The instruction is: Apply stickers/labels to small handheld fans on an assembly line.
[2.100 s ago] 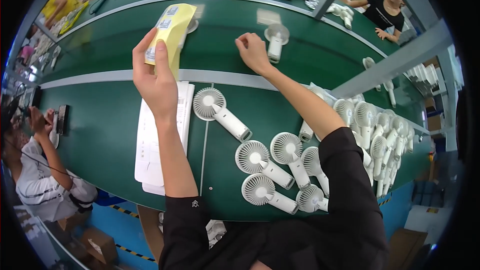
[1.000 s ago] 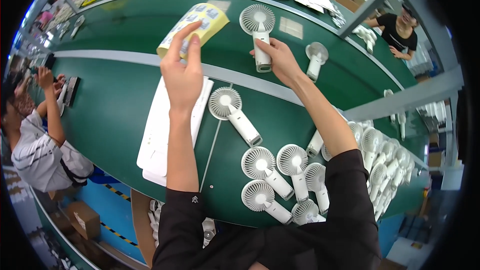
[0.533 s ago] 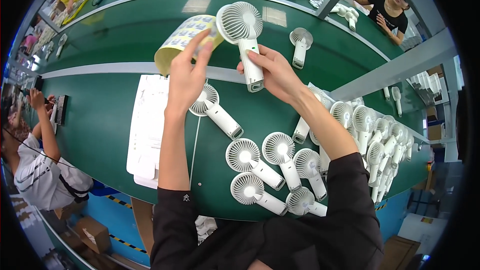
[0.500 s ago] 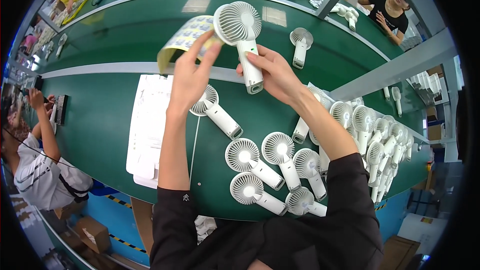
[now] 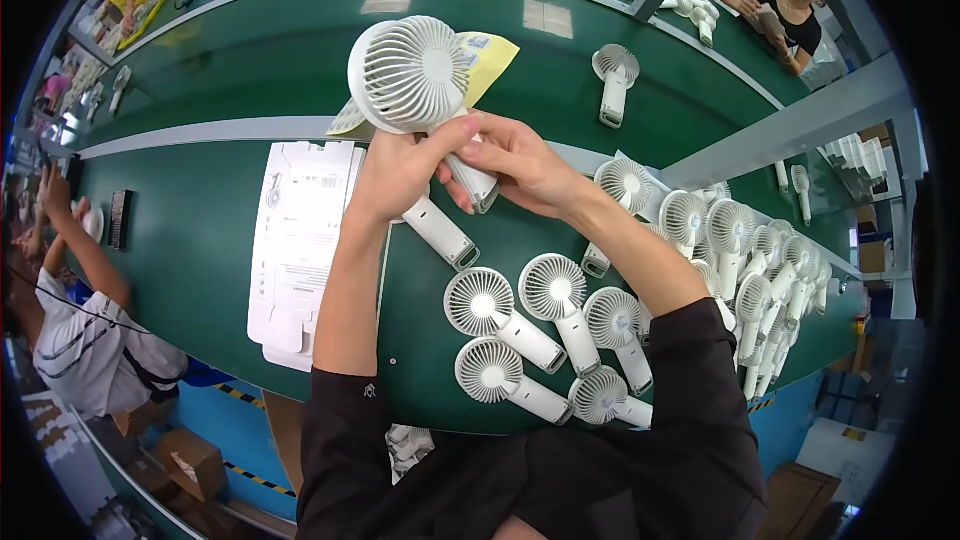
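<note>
A white handheld fan [image 5: 415, 70] is raised over the table, tilted, with its round grille toward the upper left. My left hand [image 5: 390, 175] is closed around the neck below the grille, its thumb on the handle. From the right, my right hand [image 5: 525, 165] grips the same handle, fingers close to the left thumb. Behind the fan is a yellow-backed sticker sheet [image 5: 492, 62], mostly covered; whether my left fingers also hold it is hidden. Under my hands another white fan [image 5: 440, 232] lies on the green table, its head hidden by my left hand.
Several white fans [image 5: 483, 302] lie before me, with a dense pile [image 5: 735, 230] at the right. White printed cardboard sheets [image 5: 300, 250] lie left of my forearm. A lone fan [image 5: 615, 85] rests beyond the metal rail. A grey post [image 5: 800, 125] slants at right. Other people sit left and far right.
The fan has moved left and tilted over, in front of the sticker sheet. My left hand has gone from the sheet's edge to the fan's neck; my right hand has followed leftward.
</note>
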A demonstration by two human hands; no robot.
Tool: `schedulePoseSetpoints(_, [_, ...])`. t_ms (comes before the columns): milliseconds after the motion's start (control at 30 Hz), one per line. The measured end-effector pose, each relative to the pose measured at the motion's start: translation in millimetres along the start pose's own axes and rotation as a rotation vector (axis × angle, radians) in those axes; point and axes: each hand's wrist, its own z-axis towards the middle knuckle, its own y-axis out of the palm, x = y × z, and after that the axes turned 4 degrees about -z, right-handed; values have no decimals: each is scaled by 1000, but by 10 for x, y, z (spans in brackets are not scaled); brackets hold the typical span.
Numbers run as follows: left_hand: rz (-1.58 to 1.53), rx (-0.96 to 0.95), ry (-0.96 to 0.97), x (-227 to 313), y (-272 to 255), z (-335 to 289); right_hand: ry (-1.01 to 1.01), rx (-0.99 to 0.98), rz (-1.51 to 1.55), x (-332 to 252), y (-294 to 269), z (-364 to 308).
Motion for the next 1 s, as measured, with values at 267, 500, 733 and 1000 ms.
schedulePoseSetpoints(267, [-56,113,-36,16,-12,95,-24,138,-8,-50,64,59])
schedulePoseSetpoints(500, [22,233,95,-33,-46,133,-10,242,-83,-47,24,28])
schedulePoseSetpoints(733, [131,465,211,-28,-236,157,3,384,-94,-43,11,-22])
schedulePoseSetpoints(1000, [128,474,294,63,-349,110,21,416,-174,-4,-58,-103])
